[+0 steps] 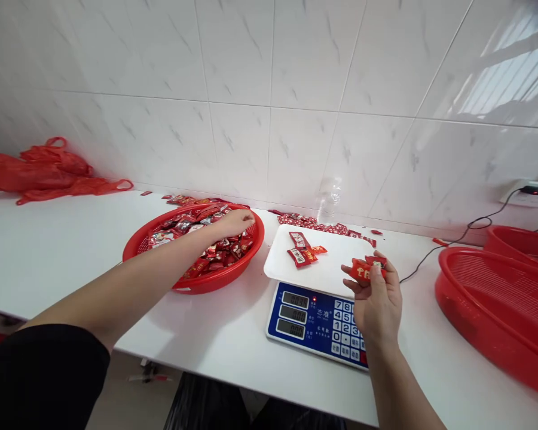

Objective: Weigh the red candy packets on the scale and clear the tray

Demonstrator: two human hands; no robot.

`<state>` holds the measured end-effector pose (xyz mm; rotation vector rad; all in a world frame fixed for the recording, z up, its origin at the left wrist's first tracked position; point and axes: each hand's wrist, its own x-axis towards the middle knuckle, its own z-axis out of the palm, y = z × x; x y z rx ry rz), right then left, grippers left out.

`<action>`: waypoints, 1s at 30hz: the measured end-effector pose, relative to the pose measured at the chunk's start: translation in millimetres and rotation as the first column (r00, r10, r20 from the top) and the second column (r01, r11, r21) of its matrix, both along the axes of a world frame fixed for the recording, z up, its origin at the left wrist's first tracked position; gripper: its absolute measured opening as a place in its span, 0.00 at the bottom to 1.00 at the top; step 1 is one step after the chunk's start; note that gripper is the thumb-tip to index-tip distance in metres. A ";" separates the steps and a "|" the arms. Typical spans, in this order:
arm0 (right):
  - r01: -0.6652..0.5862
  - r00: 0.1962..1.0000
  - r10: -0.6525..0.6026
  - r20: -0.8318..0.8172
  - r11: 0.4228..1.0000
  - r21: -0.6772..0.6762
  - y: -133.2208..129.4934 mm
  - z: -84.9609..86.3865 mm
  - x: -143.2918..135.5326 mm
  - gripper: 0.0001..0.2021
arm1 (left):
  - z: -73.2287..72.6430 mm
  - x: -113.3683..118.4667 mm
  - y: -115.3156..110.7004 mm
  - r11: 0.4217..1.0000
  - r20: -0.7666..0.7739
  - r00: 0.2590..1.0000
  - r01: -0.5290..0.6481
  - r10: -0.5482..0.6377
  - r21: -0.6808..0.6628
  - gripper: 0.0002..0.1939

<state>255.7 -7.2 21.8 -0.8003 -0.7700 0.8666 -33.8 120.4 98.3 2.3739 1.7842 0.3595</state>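
Observation:
My left hand [237, 222] reaches over the right side of a red basket [224, 276] full of small red packets [201, 266]. Its fingers are curled down, and their tips and anything in them are hidden. My right hand [379, 298] holds red packets [363, 270] between thumb and fingers, above the right part of a white scale tray [280, 263]. On the tray lie two larger red packets [301, 257] and a small orange-red one [318, 249]. Below the tray, the blue scale panel [316, 316] shows lit digits.
Red plastic bags [49, 170] lie at the far left. Loose red packets [314, 223] line the wall behind the tray, near a clear bottle [329, 203]. Red baskets [479, 310] stand at the right. A black cable [448, 245] runs to a wall socket [526, 197].

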 end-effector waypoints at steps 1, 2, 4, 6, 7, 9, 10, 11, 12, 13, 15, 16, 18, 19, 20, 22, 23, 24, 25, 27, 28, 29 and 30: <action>0.005 1.000 -0.005 -0.008 1.000 0.003 -0.3 0.3 0.1 0.23 | 0.6 -16.6 2.4 0.999 -0.033 0.999 -0.030 0.029 -0.012 0.18; 0.011 1.000 -0.011 -0.011 1.000 0.009 -0.6 0.3 0.1 0.23 | -0.4 -31.4 3.6 0.998 -0.065 0.997 -0.051 0.049 -0.028 0.16; 0.022 1.000 -0.021 -0.011 0.999 0.026 -1.2 -0.3 -0.4 0.22 | -6.0 -54.2 2.5 0.996 -0.132 0.989 -0.071 0.062 -0.060 0.11; 0.023 1.000 -0.023 -0.008 0.999 0.040 -1.7 -1.2 -1.2 0.22 | -13.5 -67.4 -0.9 0.995 -0.197 0.978 -0.085 0.073 -0.053 0.08; 0.023 1.000 -0.023 -0.006 0.999 0.045 -1.9 -1.6 -1.5 0.22 | -16.8 -71.2 -2.7 0.995 -0.227 0.970 -0.094 0.085 -0.029 0.07; 0.024 1.000 -0.023 -0.005 0.998 0.050 -2.1 -2.3 -2.0 0.22 | -21.0 -76.0 -4.7 0.992 -0.282 0.951 -0.118 0.125 0.043 0.10; 0.025 1.000 -0.025 -0.005 0.998 0.050 -2.0 -2.5 -2.0 0.21 | -21.8 -77.9 -4.9 0.988 -0.304 0.941 -0.131 0.150 0.081 0.13; 0.027 1.000 -0.027 -0.004 0.998 0.049 -1.9 -2.6 -2.0 0.21 | -22.1 -79.9 -4.5 0.983 -0.324 0.930 -0.146 0.175 0.113 0.16; 0.031 1.000 -0.031 -0.003 0.998 0.048 -1.7 -2.7 -1.9 0.21 | -21.8 -82.1 -3.6 0.977 -0.341 0.919 -0.162 0.200 0.137 0.19; 0.034 0.999 -0.034 0.001 0.998 0.047 -1.4 -2.7 -1.7 0.21 | -21.3 -84.6 -2.4 0.972 -0.358 0.907 -0.178 0.222 0.152 0.22; 0.041 0.999 -0.042 0.013 0.998 0.044 -1.0 -2.9 -1.4 0.21 | -19.9 -89.9 0.3 0.964 -0.388 0.885 -0.210 0.257 0.160 0.24; 0.044 0.999 -0.045 0.019 0.998 0.042 -0.8 -3.1 -1.3 0.21 | -19.1 -92.4 1.4 0.962 -0.401 0.876 -0.222 0.268 0.159 0.23; 0.043 0.999 -0.045 0.029 0.998 0.040 -0.5 -3.4 -1.4 0.21 | -17.2 -96.5 2.7 0.961 -0.424 0.863 -0.230 0.273 0.150 0.20; 0.042 0.999 -0.043 0.033 0.998 0.040 -0.4 -3.6 -1.6 0.21 | -16.1 -98.0 2.8 0.963 -0.434 0.860 -0.228 0.269 0.145 0.19; 0.041 0.998 -0.043 0.036 0.998 0.039 -0.3 -3.8 -1.8 0.21 | -15.0 -99.1 2.3 0.965 -0.442 0.858 -0.223 0.262 0.140 0.18; 0.040 0.998 -0.042 0.044 0.998 0.038 -0.1 -4.0 -2.1 0.21 | -13.3 -100.1 0.2 0.969 -0.453 0.857 -0.208 0.245 0.130 0.17; 0.042 0.998 -0.043 0.048 0.998 0.038 -0.1 -4.0 -2.2 0.21 | -12.7 -100.0 -1.4 0.972 -0.456 0.859 -0.198 0.234 0.125 0.17; 0.042 0.998 -0.044 0.051 0.998 0.038 -0.2 -3.9 -2.3 0.21 | -12.6 -99.6 -3.2 0.975 -0.458 0.861 -0.187 0.221 0.120 0.16; 0.040 0.998 -0.042 0.055 0.998 0.038 -0.2 -3.8 -2.4 0.21 | -12.7 -99.1 -5.1 0.978 -0.457 0.865 -0.175 0.208 0.114 0.16; 0.035 0.998 -0.037 0.056 0.999 0.039 -0.6 -3.4 -2.7 0.21 | -13.7 -97.8 -8.6 0.983 -0.448 0.875 -0.151 0.183 0.105 0.15; 0.032 0.998 -0.034 0.055 0.999 0.039 -0.9 -3.2 -2.8 0.21 | -14.2 -97.3 -9.9 0.985 -0.446 0.879 -0.138 0.170 0.102 0.15; 0.029 0.998 -0.031 0.052 0.999 0.039 -1.3 -3.0 -2.9 0.21 | -14.6 -97.1 -10.8 0.987 -0.426 0.890 -0.129 0.160 0.100 0.15; 0.028 0.998 -0.030 0.050 0.999 0.040 -1.7 -2.8 -3.1 0.21 | -14.5 -97.1 -11.2 0.987 -0.389 0.908 -0.127 0.155 0.098 0.15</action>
